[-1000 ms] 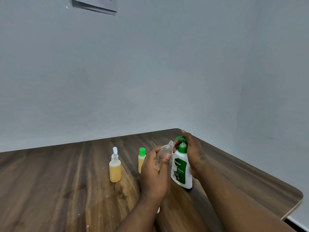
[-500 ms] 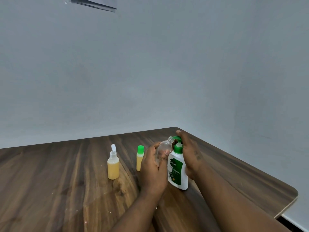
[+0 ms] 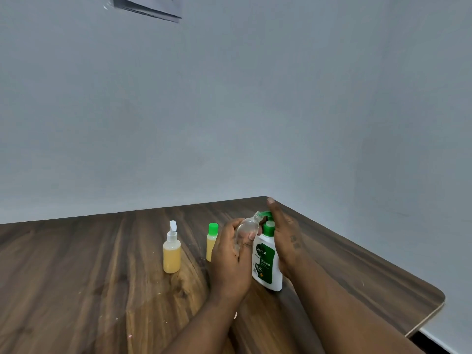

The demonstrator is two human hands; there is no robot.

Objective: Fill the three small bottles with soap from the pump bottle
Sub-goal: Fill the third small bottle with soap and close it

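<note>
Now left hand (image 3: 231, 256) grips clear bottle (image 3: 246, 226); right hand (image 3: 284, 233) flat on "Dettol Original" pump (image 3: 268, 228).

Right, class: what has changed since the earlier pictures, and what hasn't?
On the right hand, the forefinger looks straighter, lifted above the green head of the pump bottle. The left hand keeps its grip on the clear small bottle, neck at the spout. The spray-top bottle and green-capped bottle stand unmoved.
</note>
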